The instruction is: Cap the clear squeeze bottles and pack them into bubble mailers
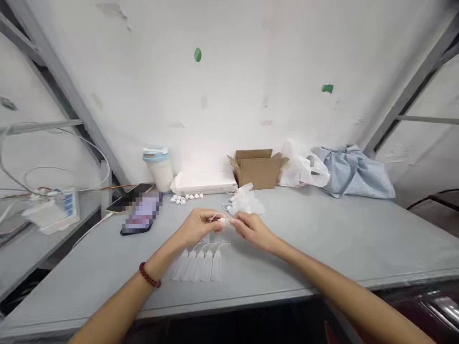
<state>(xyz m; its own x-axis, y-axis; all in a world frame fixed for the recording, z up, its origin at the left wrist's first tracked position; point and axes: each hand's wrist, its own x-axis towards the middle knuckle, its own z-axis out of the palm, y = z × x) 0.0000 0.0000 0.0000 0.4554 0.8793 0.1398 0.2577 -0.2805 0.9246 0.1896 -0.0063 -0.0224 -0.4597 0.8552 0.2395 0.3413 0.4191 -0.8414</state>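
Over the middle of the table, my left hand (199,227) is closed in a pinch on a small white piece (222,220) with a thin white cord looping out of it. Just to its right, my right hand (251,229) is pinched too, its fingertips close to that piece; what lies between them is too small to make out. Below my left hand, several translucent white tags (204,265) with thin cords lie side by side in a row. Behind my hands sits a loose pile of similar white pieces with strings (245,200).
Small white bits (184,198) lie behind my left hand. A phone (141,215), a dark phone (129,198) and a lidded cup (159,169) stand left. Along the wall are a white stack (204,182), cardboard box (260,172), plastic bag (301,167) and blue cloth (353,172).
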